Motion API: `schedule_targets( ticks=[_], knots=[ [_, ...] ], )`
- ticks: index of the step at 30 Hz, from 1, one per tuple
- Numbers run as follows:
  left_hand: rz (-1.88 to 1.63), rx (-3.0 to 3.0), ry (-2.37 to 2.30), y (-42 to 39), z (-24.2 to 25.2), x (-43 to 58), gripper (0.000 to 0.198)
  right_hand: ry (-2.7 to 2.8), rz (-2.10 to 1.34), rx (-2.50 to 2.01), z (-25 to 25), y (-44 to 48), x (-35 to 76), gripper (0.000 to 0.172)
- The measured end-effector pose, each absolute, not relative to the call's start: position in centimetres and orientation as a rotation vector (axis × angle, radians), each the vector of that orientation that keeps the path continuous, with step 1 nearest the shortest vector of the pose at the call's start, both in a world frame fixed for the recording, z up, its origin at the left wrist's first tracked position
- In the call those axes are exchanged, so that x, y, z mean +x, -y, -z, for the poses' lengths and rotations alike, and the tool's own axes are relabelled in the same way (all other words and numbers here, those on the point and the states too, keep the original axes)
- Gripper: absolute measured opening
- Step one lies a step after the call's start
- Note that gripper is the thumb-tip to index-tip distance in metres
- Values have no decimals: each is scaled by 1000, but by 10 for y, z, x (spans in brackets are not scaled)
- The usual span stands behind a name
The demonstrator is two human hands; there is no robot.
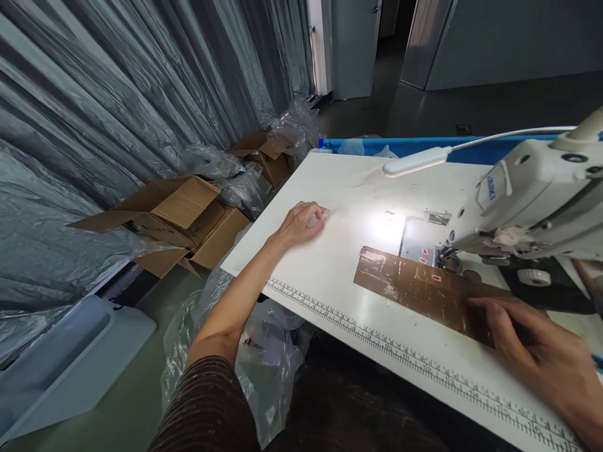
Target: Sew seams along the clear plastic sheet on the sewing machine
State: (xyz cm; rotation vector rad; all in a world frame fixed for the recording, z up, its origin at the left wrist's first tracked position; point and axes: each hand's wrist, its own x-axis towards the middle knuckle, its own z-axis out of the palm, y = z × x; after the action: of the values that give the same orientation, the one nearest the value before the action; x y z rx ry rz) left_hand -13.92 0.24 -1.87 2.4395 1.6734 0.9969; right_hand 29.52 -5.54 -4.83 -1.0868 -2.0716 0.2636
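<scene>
My left hand [304, 223] rests on the white sewing table [325, 182], its fingers curled together in a pinch. A small pale, see-through bit shows at the fingertips, too small to name. On the right, my right hand [541, 342] lies over the near end of a brown strip [405, 285] with a worn, tape-like surface. Its index finger and thumb reach out onto the strip; the other fingers are partly hidden beneath the hand. The strip lies flat beside the needle area of a white sewing machine [513, 194], next to the metal plate [417, 242] with red marks.
A white lamp [417, 162] on a bendy neck lights the tabletop. A printed ruler [377, 336] runs along the near edge. Open cardboard boxes [186, 210] and clear plastic bags [245, 188] stand left of the table, before a silver-grey curtain [141, 81].
</scene>
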Motion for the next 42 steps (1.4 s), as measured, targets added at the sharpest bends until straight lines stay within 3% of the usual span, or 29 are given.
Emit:
schedule_targets(
  ticks=[3, 9, 11, 14, 15, 19, 21, 25, 30, 34, 38, 42],
  knots=[
    [-835, 2536, -1351, 10, 16, -90, 7, 2144, -197, -886, 46, 60, 291, 18],
    [-608, 2390, -655, 52, 1, 11, 9, 2286, -295, -786, 30, 75, 275, 74],
    [-683, 2305, -564, 63, -9, 26, 12, 2339, -505, -800, 24, 81, 274, 63],
    [-792, 2165, -625, 67, -24, 28, 18, 2296, -1009, -866, 15, 85, 277, 24],
    [-803, 2114, -675, 65, -27, 25, 20, 2235, -1169, -900, 13, 84, 278, 23],
    [-719, 1845, -924, 45, -24, 15, 31, 1862, -1560, -1168, 10, 66, 280, 47],
    [-679, 1720, -1028, 32, -16, 13, 34, 1686, -1568, -1350, 12, 52, 279, 49],
    [-727, 1859, -1233, 12, 6, 12, 38, 1748, -1127, -1633, 13, 30, 274, 26],
    [-884, 2542, -1452, 1, 20, 4, 34, 1864, -745, -1810, 7, 25, 269, 23],
    [-904, 2381, -1302, 8, 15, 4, 24, 1704, -1009, -1607, 14, 26, 263, 28],
    [-708, 1741, -1090, 15, 7, 8, 47, 1384, -1433, -1324, 21, 22, 237, 49],
    [-616, 1468, -1053, 13, 5, 5, 62, 1287, -1582, -1110, 21, 15, 214, 57]
  ],
)
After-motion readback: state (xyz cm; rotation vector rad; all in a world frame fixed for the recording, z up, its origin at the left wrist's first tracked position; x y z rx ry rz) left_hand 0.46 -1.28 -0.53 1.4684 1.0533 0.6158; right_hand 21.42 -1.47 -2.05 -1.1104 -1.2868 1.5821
